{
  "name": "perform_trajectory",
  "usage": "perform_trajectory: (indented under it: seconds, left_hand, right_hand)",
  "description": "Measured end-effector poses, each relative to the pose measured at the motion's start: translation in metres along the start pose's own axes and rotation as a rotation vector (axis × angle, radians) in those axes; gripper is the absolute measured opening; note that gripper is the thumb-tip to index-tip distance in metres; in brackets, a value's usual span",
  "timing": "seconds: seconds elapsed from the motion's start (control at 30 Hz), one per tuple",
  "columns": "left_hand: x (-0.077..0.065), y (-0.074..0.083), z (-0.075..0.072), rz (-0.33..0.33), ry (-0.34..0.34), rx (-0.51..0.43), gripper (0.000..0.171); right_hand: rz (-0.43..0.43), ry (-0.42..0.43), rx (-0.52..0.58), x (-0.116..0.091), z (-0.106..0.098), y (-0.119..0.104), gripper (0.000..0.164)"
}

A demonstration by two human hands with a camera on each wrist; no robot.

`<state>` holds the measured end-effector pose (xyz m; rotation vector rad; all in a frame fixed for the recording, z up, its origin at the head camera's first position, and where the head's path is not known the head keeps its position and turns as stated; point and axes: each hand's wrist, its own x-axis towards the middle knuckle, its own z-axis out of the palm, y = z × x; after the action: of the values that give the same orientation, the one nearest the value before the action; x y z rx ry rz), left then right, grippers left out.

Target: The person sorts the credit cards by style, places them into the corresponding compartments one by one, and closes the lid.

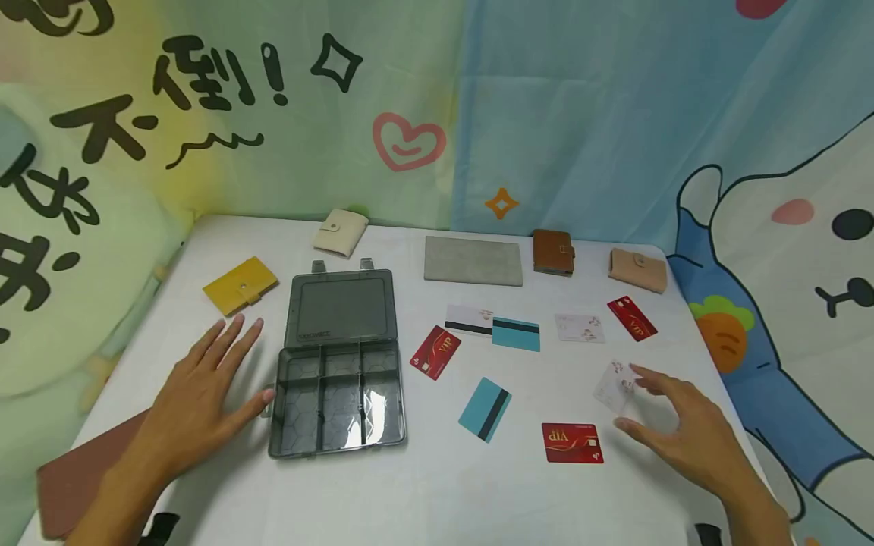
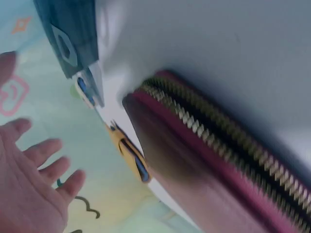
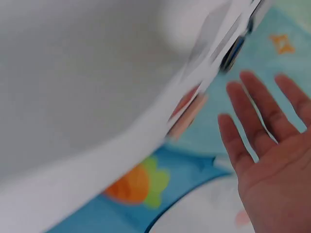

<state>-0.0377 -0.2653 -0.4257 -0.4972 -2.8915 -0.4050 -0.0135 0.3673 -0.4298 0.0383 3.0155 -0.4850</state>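
Note:
My left hand [image 1: 208, 383] hovers with fingers spread, its thumb right at the left edge of a dark translucent plastic box [image 1: 344, 315]. The box lies with its lid folded back and several bare compartments. Under the left forearm lies a reddish-brown zip wallet [image 1: 85, 474], its zipper teeth showing large in the left wrist view. My right hand [image 1: 683, 428] is at the right of the table, thumb and fingers apart around nothing. Its fingertips are beside a pale see-through card [image 1: 613, 387]. A red VIP card [image 1: 572, 443] lies just left of that thumb.
More cards lie mid-table: a red card [image 1: 435, 353], teal cards [image 1: 516, 334], a white card [image 1: 580, 328]. Along the back are a yellow wallet [image 1: 239, 285], cream wallet [image 1: 341, 232], grey flat wallet [image 1: 473, 261], brown wallet [image 1: 551, 252] and tan wallet [image 1: 638, 270]. A printed curtain hangs behind.

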Motion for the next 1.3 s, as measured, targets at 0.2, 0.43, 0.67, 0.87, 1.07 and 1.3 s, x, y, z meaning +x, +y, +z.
perform_trajectory:
  seconds: [0.2, 0.43, 0.67, 0.87, 1.07, 1.3]
  left_hand:
    - [-0.003, 0.001, 0.007, 0.011, -0.04, -0.141, 0.096]
    - [-0.003, 0.0, 0.012, 0.052, -0.07, -0.195, 0.083]
    - [-0.002, 0.003, 0.014, 0.024, -0.11, -0.233, 0.077]
    - [-0.003, 0.005, 0.012, 0.008, -0.117, -0.239, 0.073]
    - [-0.001, 0.007, 0.01, -0.011, -0.155, -0.243, 0.071]
    - [0.001, 0.008, 0.008, -0.014, -0.183, -0.22, 0.07]
  right_hand:
    - [-0.122, -0.139, 0.078, -0.007, 0.018, -0.04, 0.074]
    - [-0.176, -0.221, 0.005, -0.002, 0.038, -0.058, 0.063]
    - [-0.172, -0.27, 0.055, 0.006, 0.042, -0.066, 0.052]
    - [-0.204, -0.292, 0.121, 0.011, 0.039, -0.079, 0.035]
    - [-0.332, -0.306, 0.275, 0.012, 0.035, -0.105, 0.019]
    - [-0.463, -0.319, 0.501, 0.019, 0.038, -0.155, 0.038]
